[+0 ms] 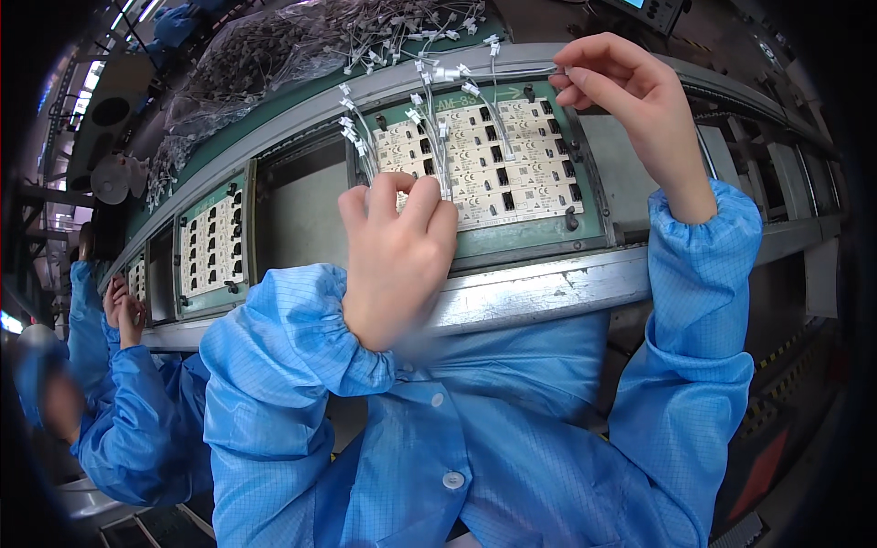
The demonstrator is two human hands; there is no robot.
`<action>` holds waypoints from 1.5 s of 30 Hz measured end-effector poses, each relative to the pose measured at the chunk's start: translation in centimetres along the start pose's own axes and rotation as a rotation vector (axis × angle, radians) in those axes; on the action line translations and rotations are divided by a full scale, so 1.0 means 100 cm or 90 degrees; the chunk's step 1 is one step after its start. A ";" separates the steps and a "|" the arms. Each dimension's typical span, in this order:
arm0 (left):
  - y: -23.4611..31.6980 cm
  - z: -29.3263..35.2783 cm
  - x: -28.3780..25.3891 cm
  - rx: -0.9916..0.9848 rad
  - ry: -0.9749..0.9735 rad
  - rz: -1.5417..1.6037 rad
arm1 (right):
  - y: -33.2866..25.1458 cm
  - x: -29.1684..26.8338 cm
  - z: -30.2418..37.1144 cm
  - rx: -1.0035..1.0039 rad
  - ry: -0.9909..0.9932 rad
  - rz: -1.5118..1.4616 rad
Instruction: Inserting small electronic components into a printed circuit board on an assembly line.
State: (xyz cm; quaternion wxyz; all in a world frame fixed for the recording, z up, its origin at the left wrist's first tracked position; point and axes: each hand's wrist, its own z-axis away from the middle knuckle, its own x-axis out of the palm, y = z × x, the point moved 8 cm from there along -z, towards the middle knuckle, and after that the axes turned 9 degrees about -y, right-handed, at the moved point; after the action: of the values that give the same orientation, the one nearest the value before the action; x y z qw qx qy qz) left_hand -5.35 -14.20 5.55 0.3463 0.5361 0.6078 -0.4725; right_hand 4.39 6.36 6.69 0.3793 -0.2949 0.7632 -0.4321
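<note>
A panel of small cream circuit boards (539, 139) with black parts sits in a green carrier (512, 239) in front of me. Several grey wire leads (359, 144) with white plugs stand up from the panel's left and middle. My left hand (402, 242) bends over the panel's lower left, fingers curled together and pressed down among the leads; whatever its fingertips grip is hidden. Above the panel's upper right, my right hand (626, 96) pinches the end of a cable lead (525, 72). That lead runs left across the far rail, its white plug (448, 74) near the other plugs.
Metal rails (539, 297) border the conveyor, near and far. Beyond lies a heap of leads (292, 46) in clear plastic. A second carrier (212, 242) with boards stands to the left. Farther left, a co-worker in blue (146, 411) has hands at the line.
</note>
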 end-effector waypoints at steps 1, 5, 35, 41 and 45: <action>0.000 -0.001 0.000 0.007 -0.004 0.011 | -0.001 -0.001 0.000 0.007 0.008 0.001; -0.001 -0.001 -0.006 0.033 -0.090 0.074 | 0.003 -0.001 0.001 0.017 0.024 0.009; -0.202 -0.173 0.030 -0.259 0.112 0.535 | -0.033 0.070 0.028 -0.157 -0.059 0.477; -0.242 -0.168 0.032 -0.167 0.338 1.058 | -0.025 0.068 0.038 -0.026 -0.025 0.506; -0.188 -0.112 -0.014 -0.188 0.261 0.852 | -0.023 0.070 0.035 0.030 -0.026 0.519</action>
State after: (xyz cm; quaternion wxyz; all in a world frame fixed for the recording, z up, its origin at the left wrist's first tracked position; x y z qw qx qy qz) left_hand -22.49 -3.68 14.20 0.5097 0.8195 0.2591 0.0388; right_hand 3.87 -1.63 5.27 0.5410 0.0323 0.7999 -0.2579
